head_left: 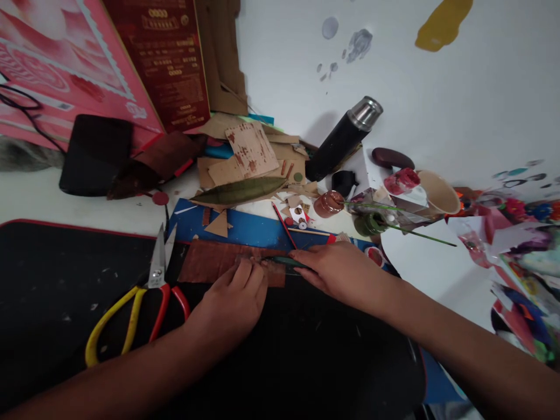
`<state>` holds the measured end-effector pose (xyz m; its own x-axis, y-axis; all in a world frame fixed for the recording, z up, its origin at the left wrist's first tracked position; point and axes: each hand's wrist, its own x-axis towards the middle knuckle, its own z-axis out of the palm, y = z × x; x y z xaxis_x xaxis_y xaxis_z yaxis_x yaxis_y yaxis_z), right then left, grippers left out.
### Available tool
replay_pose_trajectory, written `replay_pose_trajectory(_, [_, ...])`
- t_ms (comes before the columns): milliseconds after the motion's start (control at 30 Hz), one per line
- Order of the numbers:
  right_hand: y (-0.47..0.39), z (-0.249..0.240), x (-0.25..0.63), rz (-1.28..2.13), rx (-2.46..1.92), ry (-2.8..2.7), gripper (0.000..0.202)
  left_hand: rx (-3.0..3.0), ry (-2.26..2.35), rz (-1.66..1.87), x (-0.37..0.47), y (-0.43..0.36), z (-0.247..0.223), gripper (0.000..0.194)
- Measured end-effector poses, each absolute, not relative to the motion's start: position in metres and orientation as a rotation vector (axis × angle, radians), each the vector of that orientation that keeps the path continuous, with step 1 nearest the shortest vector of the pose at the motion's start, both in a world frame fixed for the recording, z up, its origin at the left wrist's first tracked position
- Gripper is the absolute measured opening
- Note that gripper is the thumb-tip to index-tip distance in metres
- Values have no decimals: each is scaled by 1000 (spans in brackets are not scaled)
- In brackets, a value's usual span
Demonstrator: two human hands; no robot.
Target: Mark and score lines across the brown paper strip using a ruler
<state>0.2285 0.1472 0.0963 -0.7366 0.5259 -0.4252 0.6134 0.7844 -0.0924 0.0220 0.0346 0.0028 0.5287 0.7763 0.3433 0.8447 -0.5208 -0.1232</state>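
A brown painted strip (210, 263) lies flat across the back of the black mat. My left hand (240, 291) rests over its middle, fingertips pinched together; a small clear piece shows by them, but what they grip is hidden. From the right, my right hand (335, 267) holds a slim dark green tool (284, 260) in closed fingers, its end pointing at the left fingertips above the strip. Whether the tool's tip touches the strip cannot be seen. Left of my left hand lie scissors (157, 277) with one yellow and one red handle, blades parted.
Behind the black mat (306, 361) lie cardboard scraps (251, 149), a long green leaf shape (245, 191) and a red pencil (284, 224). A black flask (336, 140) leans by the wall. Paint jars (329, 204) with sticks stand near my right forearm.
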Motion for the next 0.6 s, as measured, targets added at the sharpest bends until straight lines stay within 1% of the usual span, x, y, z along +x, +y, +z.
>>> replay_pose_trajectory(267, [146,111,212,-196,828,2476,21,-2493,-1369,-330,22,35,3,37])
replay_pose_trajectory(600, [144,116,206,-161,798,2445,18,-2488,-1359,-354,22,34,1,35])
